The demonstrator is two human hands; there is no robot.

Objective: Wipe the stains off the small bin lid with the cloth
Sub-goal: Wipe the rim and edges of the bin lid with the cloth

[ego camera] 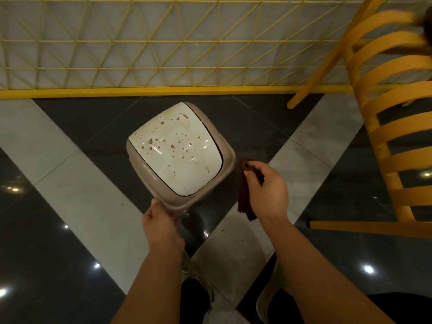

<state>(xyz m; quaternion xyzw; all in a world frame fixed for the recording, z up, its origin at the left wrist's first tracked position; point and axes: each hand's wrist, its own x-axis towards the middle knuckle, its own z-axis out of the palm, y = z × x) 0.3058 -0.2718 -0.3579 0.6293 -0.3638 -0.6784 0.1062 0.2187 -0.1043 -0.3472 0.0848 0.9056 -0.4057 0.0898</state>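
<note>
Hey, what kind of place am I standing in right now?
Probably a cafe or a similar indoor seating area, though that is a guess: polished grey and white stone floor tiles, a yellow slatted wooden chair, and a yellow wire lattice partition behind the small beige swing-lid bin.

No text, label, brand, number or sign can be read anywhere in this view.
</note>
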